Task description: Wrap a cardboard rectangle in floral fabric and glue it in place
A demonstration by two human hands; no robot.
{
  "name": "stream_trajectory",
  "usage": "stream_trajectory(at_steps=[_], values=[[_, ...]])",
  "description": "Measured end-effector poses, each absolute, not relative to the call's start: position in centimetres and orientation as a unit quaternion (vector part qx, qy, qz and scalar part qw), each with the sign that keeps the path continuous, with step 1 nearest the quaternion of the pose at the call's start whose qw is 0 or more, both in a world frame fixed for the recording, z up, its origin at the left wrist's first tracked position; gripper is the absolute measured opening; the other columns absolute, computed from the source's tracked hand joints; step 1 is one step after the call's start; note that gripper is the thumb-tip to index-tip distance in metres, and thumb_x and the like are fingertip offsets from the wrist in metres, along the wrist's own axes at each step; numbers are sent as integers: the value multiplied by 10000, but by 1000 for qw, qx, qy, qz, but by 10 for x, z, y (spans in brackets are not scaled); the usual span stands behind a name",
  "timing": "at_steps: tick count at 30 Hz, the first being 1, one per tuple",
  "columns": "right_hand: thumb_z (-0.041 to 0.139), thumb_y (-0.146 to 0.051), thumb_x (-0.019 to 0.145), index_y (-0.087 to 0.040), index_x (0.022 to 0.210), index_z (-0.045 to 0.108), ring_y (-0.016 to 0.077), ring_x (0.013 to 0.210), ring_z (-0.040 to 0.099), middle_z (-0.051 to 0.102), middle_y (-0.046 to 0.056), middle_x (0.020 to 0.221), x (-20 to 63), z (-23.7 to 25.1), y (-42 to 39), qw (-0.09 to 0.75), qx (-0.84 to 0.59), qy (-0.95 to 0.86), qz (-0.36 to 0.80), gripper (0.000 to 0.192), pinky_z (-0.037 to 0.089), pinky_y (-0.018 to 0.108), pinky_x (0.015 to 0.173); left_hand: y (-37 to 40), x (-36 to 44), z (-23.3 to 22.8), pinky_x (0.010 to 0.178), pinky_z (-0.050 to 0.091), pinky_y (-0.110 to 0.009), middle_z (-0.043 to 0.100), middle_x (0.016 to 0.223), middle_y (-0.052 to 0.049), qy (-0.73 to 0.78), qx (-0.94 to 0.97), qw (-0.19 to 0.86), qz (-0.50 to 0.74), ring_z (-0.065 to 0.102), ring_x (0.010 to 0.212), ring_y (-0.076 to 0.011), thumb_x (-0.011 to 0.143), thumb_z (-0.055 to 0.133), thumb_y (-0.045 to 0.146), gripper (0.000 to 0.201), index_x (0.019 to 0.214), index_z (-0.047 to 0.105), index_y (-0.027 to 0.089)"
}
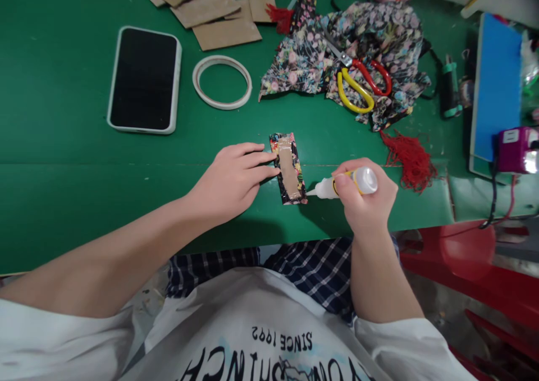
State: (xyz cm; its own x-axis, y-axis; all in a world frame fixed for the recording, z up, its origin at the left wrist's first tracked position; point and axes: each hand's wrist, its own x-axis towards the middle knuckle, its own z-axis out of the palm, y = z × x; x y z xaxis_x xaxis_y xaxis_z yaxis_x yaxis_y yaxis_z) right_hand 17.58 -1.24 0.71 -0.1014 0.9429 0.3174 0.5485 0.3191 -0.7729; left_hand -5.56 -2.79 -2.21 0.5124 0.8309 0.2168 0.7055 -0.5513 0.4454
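Note:
A small cardboard piece (pixel 289 170) wrapped at its edges in dark floral fabric lies on the green table, its bare brown middle facing up. My left hand (pixel 236 176) rests flat beside it, fingers stretched out, with the fingertips touching its left edge. In my right hand (pixel 370 198) is a white glue bottle (pixel 326 188) with a yellow-marked label, held tilted almost on its side. The bottle's thin nozzle points left and meets the lower right corner of the fabric-covered piece. The palm side of my left hand is hidden.
Scissors (pixel 365 83) with red and yellow handles lie on crumpled floral fabric (pixel 290 61). A tape roll (pixel 196 81), a black-topped device (pixel 144 79) and cardboard pieces (pixel 227 34) are at the back left. A red tassel (pixel 410 162) and a blue board (pixel 499 89) are on the right.

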Motion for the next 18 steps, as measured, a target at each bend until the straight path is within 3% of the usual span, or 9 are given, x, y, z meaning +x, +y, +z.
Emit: stream_trajectory(at_steps=[18], values=[[609, -457, 726, -219, 658, 587, 81, 472, 500, 609, -43, 588, 166, 8, -16, 382, -507, -727, 262, 248, 425, 229, 469, -28, -56, -22, 993, 397, -473, 596, 1225, -54, 450, 853, 155, 213, 485, 1195, -247, 822, 384, 132, 361, 1055, 653, 193]])
